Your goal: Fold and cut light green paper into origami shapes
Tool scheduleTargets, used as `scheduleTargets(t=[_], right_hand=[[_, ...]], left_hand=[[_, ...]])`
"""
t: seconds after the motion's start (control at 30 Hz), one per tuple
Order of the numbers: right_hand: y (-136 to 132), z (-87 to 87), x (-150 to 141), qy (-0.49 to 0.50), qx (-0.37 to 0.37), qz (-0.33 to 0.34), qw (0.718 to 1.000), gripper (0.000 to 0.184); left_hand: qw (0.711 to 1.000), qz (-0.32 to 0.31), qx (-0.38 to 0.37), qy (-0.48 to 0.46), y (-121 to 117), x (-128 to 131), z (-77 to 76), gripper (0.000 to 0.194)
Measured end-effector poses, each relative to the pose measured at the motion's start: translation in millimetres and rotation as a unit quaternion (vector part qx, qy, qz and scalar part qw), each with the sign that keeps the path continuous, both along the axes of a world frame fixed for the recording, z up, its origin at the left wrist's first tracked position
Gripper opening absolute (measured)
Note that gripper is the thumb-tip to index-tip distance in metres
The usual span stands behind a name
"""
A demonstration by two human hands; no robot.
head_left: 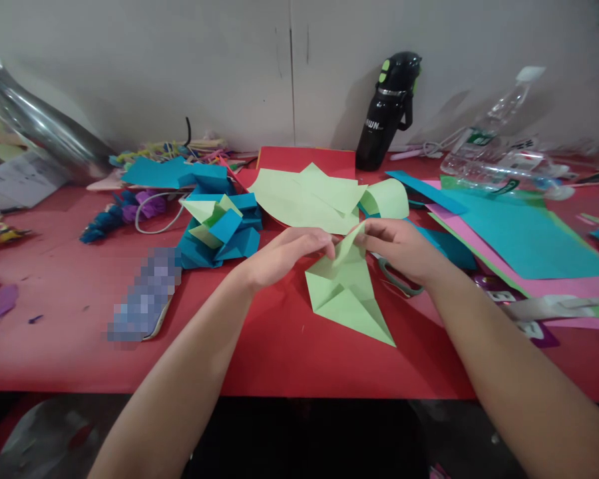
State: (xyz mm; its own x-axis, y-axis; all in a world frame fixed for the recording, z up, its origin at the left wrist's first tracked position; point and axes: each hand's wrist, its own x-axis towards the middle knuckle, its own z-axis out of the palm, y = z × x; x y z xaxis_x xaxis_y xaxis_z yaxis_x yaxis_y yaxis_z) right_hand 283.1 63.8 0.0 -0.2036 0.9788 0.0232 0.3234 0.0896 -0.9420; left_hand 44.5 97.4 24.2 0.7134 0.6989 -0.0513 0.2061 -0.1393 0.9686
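A light green folded paper [347,296] lies on the red table [279,346], its pointed end toward me. My left hand [284,253] pinches the paper's upper left flap with curled fingers. My right hand [402,246] pinches the upper right flap, lifting a curled edge off the table. Both hands meet at the top of the folded piece. Scissors with grey-green handles [397,279] lie under my right wrist, partly hidden.
Loose green sheets [304,196] and a pile of blue and green folded pieces [219,229] lie behind. Teal and pink sheets [524,239] are at right. A black bottle [387,113] and a clear plastic bottle [494,140] stand by the wall. A blurred flat object [144,296] lies left.
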Motion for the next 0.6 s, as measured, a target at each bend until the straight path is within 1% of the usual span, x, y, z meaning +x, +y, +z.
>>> scheduleTargets(t=[0.07, 0.13, 0.2, 0.27, 0.33, 0.4, 0.47, 0.6], right_hand=[[-1, -1.5, -5, 0.021, -0.018, -0.003, 1.000, 0.032], [-3, -2.7, -10, 0.023, -0.026, -0.005, 0.999, 0.035], [-4, -4.0, -16, 0.017, -0.020, -0.012, 1.000, 0.034], [-4, -5.9, -22, 0.020, 0.000, -0.036, 0.999, 0.027], [-4, -8.6, -28, 0.034, 0.034, -0.074, 0.996, 0.021], [-3, -11.6, -32, 0.041, 0.061, -0.103, 0.992, 0.019], [-3, -13.7, -34, 0.030, 0.079, -0.108, 0.991, 0.018], [-4, -12.9, -35, 0.014, 0.097, -0.104, 0.990, 0.017]], left_hand=[[0.999, 0.040, -0.007, -0.010, -1, 4, -3.9, 0.032], [0.997, 0.083, 0.009, -0.007, -2, 9, -9.0, 0.029], [0.994, 0.110, 0.022, -0.004, -2, 13, -14.0, 0.029], [0.993, 0.120, 0.010, -0.018, -2, 17, -18.3, 0.028], [0.991, 0.127, -0.010, -0.031, -1, 19, -21.6, 0.029], [0.991, 0.130, -0.018, -0.030, 0, 19, -24.1, 0.030], [0.991, 0.129, -0.020, -0.025, 0, 19, -26.0, 0.031], [0.990, 0.118, -0.060, -0.044, 0, 19, -27.8, 0.031]])
